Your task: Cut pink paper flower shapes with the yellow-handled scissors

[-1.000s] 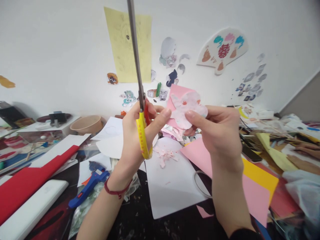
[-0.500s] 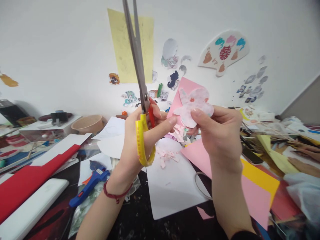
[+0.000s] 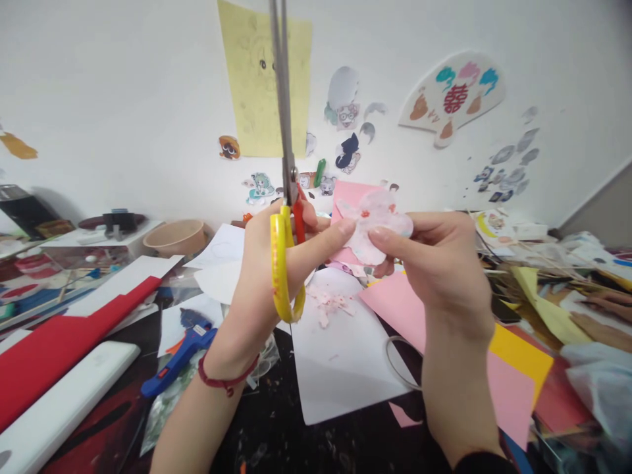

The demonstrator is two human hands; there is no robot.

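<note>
My left hand (image 3: 259, 270) holds a pair of scissors (image 3: 278, 263) with a yellow and a red handle, the blades pointing up. Its thumb and fingers also pinch the left edge of a pale pink flower-shaped cutout (image 3: 378, 207) with small red spots. From the other side my right hand (image 3: 447, 276) grips the same cutout between thumb and fingers. Behind it stands a plain pink piece of paper (image 3: 343, 192), partly hidden. Below lies a white sheet (image 3: 340, 375) with small pink scraps (image 3: 328, 301) on it.
A blue glue gun (image 3: 180, 355) lies left, near a white bar (image 3: 74, 395) and a red strip (image 3: 74, 339). Pink paper (image 3: 395, 306) and a metal ring (image 3: 395, 362) are by my right forearm. Another person's hand (image 3: 609, 322) shows at far right.
The flower cutout and pink paper have come lower, and the cutout's left edge is now between my left thumb and fingers. The scissors stand more upright. The camera view has shifted slightly.
</note>
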